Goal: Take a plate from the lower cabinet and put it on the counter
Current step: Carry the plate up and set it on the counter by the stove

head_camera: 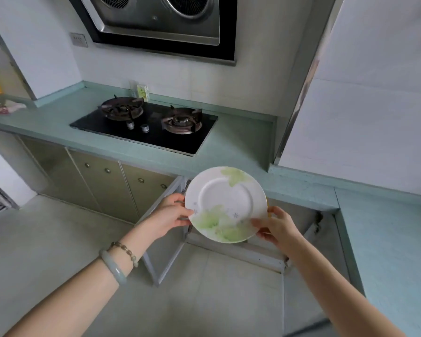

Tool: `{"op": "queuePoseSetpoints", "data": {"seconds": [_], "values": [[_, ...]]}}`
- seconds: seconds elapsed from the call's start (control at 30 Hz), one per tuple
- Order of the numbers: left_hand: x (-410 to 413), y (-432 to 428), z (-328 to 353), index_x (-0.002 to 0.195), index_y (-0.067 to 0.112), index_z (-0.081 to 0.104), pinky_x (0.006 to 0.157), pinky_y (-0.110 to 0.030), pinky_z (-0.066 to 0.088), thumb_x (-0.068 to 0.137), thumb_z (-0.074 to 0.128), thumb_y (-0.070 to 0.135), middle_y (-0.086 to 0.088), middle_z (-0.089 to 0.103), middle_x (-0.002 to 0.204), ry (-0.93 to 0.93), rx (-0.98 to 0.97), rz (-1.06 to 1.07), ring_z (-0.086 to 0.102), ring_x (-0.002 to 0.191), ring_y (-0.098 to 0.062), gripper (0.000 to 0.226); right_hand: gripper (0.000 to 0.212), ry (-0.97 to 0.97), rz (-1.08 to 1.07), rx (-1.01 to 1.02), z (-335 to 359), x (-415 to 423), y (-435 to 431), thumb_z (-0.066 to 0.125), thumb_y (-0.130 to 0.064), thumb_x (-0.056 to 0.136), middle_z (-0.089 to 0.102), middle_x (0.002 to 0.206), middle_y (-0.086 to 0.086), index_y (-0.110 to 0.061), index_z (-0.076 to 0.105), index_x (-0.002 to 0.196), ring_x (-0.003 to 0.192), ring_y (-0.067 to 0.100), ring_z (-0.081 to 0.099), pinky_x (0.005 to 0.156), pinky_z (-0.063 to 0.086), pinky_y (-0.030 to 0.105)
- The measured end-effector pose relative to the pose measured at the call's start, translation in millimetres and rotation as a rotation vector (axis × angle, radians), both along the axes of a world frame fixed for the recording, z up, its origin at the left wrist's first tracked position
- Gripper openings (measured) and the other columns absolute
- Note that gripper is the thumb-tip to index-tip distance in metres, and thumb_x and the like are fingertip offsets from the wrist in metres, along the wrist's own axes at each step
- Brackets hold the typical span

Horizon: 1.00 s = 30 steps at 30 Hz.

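Observation:
A white plate (225, 203) with pale green leaf prints is held in the air, tilted toward me, just in front of the counter's front edge. My left hand (170, 214) grips its left rim, thumb on the top face. My right hand (276, 226) grips its lower right rim. Below and behind the plate the lower cabinet (299, 215) stands open, its door (167, 229) swung out to the left. The teal counter (243, 139) runs along the wall above the cabinet and turns toward me on the right.
A black two-burner gas hob (146, 125) is set into the counter, with a range hood (161, 23) above it. Closed cabinet doors (102, 183) line the left. A tall white unit (365, 98) rises at the right. Small items (0, 105) lie at the counter's far left.

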<state>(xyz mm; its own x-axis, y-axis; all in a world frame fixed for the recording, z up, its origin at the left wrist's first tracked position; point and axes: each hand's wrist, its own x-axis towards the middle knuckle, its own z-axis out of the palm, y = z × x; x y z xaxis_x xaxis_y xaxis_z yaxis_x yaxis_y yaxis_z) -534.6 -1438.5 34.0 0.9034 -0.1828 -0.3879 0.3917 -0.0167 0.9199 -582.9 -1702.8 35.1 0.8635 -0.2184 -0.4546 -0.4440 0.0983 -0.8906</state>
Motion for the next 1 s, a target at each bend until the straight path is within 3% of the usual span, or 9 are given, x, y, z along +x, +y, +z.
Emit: {"op": "queuePoseSetpoints", "data": {"seconds": [0.23, 0.33, 0.5, 0.73, 0.87, 1.0], "values": [[-37, 18, 30, 0.1, 0.003, 0.058, 0.059, -0.029, 0.056, 0.081, 0.058, -0.015, -0.016, 0.068, 0.098, 0.004, -0.102, 0.024, 0.072, 0.074, -0.024, 0.026, 0.039, -0.045, -0.046, 0.045, 47, -42, 14, 0.072, 0.01, 0.07, 0.062, 0.078, 0.014, -0.008, 0.054, 0.099, 0.05, 0.02, 0.06, 0.045, 0.05, 0.024], [-48, 25, 38, 0.1, 0.001, 0.06, 0.06, -0.029, 0.057, 0.081, 0.058, -0.014, -0.012, 0.071, 0.092, -0.026, -0.141, 0.015, 0.074, 0.072, -0.022, 0.024, 0.036, -0.065, -0.052, 0.048, 58, -56, 21, 0.073, 0.009, 0.07, 0.063, 0.082, 0.016, -0.009, 0.054, 0.096, 0.057, 0.025, 0.061, 0.048, 0.052, 0.027], [-66, 34, 46, 0.097, 0.003, 0.061, 0.06, -0.027, 0.057, 0.084, 0.055, -0.013, -0.005, 0.075, 0.08, -0.092, -0.18, 0.009, 0.074, 0.072, -0.02, 0.021, 0.036, -0.113, -0.083, 0.098, 65, -75, 32, 0.069, 0.01, 0.073, 0.065, 0.091, 0.021, -0.005, 0.054, 0.102, 0.074, 0.033, 0.066, 0.066, 0.059, 0.038], [-91, 49, 44, 0.096, 0.006, 0.062, 0.057, -0.026, 0.057, 0.085, 0.052, -0.014, -0.006, 0.075, 0.077, -0.119, -0.229, 0.112, 0.073, 0.067, -0.019, 0.025, 0.026, -0.146, -0.081, 0.159, 64, -90, 50, 0.064, 0.008, 0.078, 0.066, 0.084, 0.016, -0.004, 0.057, 0.1, 0.07, 0.029, 0.066, 0.071, 0.059, 0.041], [-103, 61, 45, 0.098, 0.006, 0.064, 0.057, -0.026, 0.056, 0.086, 0.051, -0.014, -0.009, 0.072, 0.085, -0.129, -0.228, 0.188, 0.073, 0.067, -0.018, 0.026, 0.02, -0.154, -0.048, 0.152, 63, -89, 64, 0.063, 0.008, 0.079, 0.065, 0.079, 0.013, -0.008, 0.058, 0.09, 0.061, 0.024, 0.066, 0.058, 0.06, 0.033], [-118, 79, 48, 0.104, 0.005, 0.064, 0.061, -0.027, 0.057, 0.087, 0.05, -0.012, -0.013, 0.071, 0.094, -0.136, -0.213, 0.28, 0.072, 0.075, -0.021, 0.028, 0.02, -0.147, 0.024, 0.145, 65, -78, 83, 0.064, 0.007, 0.079, 0.066, 0.078, 0.011, -0.006, 0.059, 0.093, 0.061, 0.025, 0.067, 0.065, 0.059, 0.04]]}}
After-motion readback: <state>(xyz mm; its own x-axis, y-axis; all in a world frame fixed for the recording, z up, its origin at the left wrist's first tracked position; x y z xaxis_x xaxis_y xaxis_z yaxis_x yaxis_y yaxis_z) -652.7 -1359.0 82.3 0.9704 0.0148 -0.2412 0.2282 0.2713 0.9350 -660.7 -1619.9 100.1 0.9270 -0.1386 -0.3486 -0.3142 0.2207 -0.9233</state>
